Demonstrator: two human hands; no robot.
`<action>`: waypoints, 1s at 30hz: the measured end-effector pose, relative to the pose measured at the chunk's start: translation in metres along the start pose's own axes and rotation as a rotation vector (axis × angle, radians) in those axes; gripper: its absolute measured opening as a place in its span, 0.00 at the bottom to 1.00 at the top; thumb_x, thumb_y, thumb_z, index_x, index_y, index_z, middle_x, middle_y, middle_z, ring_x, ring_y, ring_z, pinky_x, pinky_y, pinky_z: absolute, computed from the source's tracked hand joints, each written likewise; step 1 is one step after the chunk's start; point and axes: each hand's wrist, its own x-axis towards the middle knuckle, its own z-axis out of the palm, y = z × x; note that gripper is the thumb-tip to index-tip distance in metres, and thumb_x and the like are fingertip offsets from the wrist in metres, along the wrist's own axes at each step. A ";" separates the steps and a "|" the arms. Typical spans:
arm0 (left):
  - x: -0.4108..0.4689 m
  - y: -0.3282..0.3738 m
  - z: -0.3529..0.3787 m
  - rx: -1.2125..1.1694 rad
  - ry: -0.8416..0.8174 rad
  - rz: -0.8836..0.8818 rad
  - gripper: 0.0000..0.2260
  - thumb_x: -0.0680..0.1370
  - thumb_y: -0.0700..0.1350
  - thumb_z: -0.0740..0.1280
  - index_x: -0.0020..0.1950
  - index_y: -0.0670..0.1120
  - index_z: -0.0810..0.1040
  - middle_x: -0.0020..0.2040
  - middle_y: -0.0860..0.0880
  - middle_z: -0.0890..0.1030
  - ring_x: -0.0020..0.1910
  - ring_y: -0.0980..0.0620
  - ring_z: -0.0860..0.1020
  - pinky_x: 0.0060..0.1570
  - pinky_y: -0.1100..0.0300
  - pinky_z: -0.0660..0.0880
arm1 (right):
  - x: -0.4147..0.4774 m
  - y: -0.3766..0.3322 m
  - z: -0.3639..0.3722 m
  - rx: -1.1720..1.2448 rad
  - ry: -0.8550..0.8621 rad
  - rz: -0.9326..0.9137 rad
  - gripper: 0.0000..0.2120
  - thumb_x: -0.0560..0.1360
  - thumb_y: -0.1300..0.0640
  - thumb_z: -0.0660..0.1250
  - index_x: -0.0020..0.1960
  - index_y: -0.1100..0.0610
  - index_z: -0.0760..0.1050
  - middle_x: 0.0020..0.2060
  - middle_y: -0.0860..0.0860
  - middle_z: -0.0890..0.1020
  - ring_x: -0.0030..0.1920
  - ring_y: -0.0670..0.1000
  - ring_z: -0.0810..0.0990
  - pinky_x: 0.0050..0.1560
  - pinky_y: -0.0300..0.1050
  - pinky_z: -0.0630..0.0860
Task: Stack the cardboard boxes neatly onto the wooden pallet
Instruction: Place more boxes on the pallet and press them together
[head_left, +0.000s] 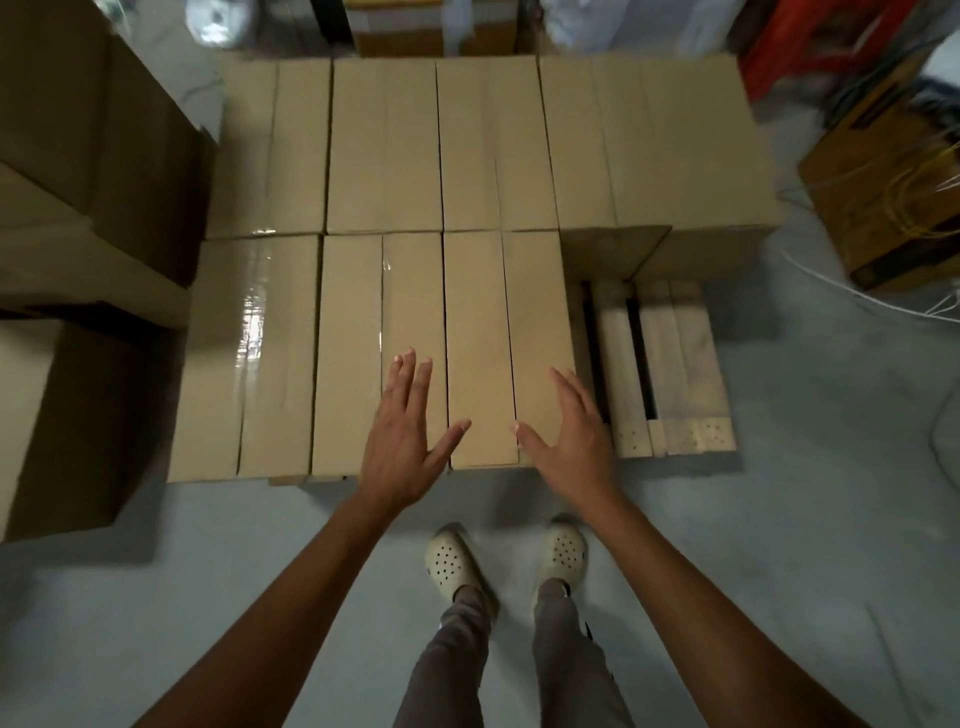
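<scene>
On pallet (675, 364) boxes (480, 338): L hand (402, 436), R hand (569, 441) flat, fingers (415, 374) straight.

L hand (404, 444), R hand (571, 441) over boxes (478, 332)

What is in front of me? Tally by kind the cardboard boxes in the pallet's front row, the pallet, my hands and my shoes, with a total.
Brown cardboard boxes in the front row: 3
Pale wooden pallet: 1
Bare hands: 2
Cream perforated clog shoes: 2
Total: 8
</scene>
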 end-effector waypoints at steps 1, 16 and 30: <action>-0.009 0.013 -0.020 -0.031 0.035 0.014 0.39 0.79 0.68 0.55 0.82 0.47 0.50 0.83 0.46 0.48 0.82 0.49 0.46 0.76 0.41 0.59 | -0.016 -0.016 -0.011 0.027 0.027 -0.016 0.38 0.77 0.43 0.70 0.81 0.49 0.57 0.80 0.49 0.58 0.78 0.51 0.60 0.74 0.54 0.66; -0.246 0.074 -0.168 -0.194 0.351 -0.056 0.31 0.79 0.64 0.60 0.78 0.51 0.64 0.80 0.50 0.60 0.79 0.53 0.57 0.70 0.50 0.64 | -0.248 -0.116 -0.049 0.199 0.100 -0.279 0.32 0.76 0.46 0.71 0.76 0.49 0.64 0.76 0.48 0.65 0.75 0.47 0.64 0.71 0.49 0.69; -0.443 -0.018 -0.237 -0.094 0.563 -0.339 0.32 0.79 0.66 0.59 0.78 0.49 0.65 0.79 0.48 0.64 0.78 0.53 0.59 0.69 0.54 0.63 | -0.368 -0.202 0.087 0.098 -0.287 -0.528 0.28 0.78 0.42 0.68 0.74 0.37 0.60 0.75 0.42 0.65 0.72 0.41 0.64 0.69 0.43 0.70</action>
